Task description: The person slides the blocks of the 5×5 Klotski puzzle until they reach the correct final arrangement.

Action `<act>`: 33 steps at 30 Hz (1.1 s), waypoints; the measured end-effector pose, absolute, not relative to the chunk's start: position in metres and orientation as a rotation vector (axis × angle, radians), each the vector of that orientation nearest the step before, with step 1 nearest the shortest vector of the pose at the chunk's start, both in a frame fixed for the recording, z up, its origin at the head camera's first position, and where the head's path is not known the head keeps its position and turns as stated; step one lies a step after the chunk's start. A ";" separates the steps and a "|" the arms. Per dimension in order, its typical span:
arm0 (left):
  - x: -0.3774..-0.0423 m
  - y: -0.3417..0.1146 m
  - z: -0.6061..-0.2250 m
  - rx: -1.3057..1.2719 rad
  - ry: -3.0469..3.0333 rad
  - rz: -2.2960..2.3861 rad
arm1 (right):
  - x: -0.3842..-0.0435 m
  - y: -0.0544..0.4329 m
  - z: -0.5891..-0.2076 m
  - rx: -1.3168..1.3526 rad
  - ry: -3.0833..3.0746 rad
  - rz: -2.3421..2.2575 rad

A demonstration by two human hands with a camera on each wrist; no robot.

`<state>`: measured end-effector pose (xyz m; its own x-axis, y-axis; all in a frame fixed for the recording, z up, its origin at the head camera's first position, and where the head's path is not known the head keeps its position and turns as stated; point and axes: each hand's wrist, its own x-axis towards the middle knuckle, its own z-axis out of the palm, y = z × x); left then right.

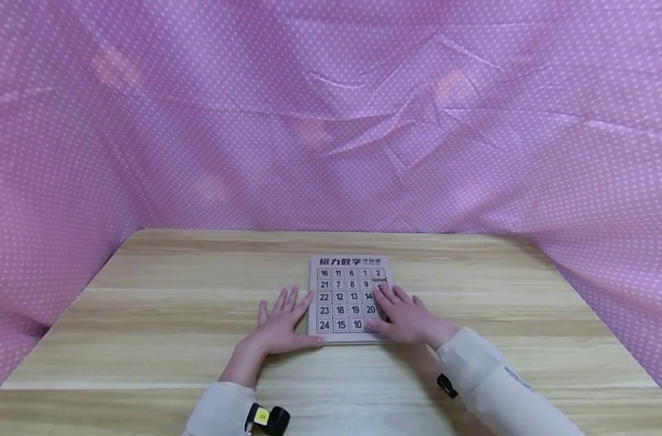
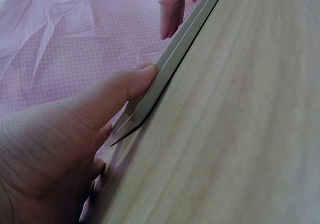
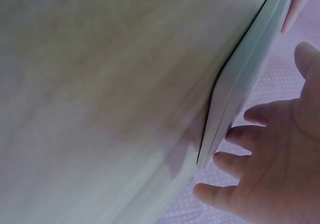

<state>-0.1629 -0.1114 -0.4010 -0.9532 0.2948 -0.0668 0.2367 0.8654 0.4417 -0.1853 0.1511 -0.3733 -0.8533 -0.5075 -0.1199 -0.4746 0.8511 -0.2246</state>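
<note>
A flat, pale sliding number puzzle [image 1: 348,261] lies on the table, its numbered square tiles [image 1: 354,297] set in rows below dark printed characters. Beside its left edge, my left hand [image 1: 279,332] rests with fingers spread, the thumb on the lower left corner. In the left wrist view that thumb [image 2: 137,79] presses against the puzzle's rim [image 2: 162,79]. My right hand [image 1: 409,318] reaches over the right-hand column, index fingertip on a tile in the second row and thumb over the bottom row. It hides several tiles there. Its fingers look loosely extended in the right wrist view.
The light wood-grain table [image 1: 162,315] extends to both sides of the puzzle. A pink dotted cloth [image 1: 331,151] hangs behind and along the sides. Each sleeve carries a small black wrist device, such as the left one [image 1: 276,419].
</note>
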 end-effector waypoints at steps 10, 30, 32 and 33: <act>-0.164 -0.112 -0.403 0.432 2.902 0.664 | -0.187 0.152 -0.374 -0.754 2.864 -0.296; -0.164 -0.113 -0.401 0.415 2.898 0.686 | -0.137 0.168 -0.367 -0.906 2.790 -0.280; -0.165 -0.113 -0.401 0.416 2.897 0.688 | -0.139 0.168 -0.369 -0.898 2.800 -0.270; -0.165 -0.113 -0.400 0.416 2.897 0.686 | -0.140 0.168 -0.369 -0.893 2.804 -0.267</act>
<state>-0.1646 -0.1131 -0.4005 -0.9527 0.2966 -0.0670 0.2350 0.8581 0.4566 -0.1402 0.1677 -0.3694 -0.8015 -0.5853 -0.1223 -0.5517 0.8028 -0.2263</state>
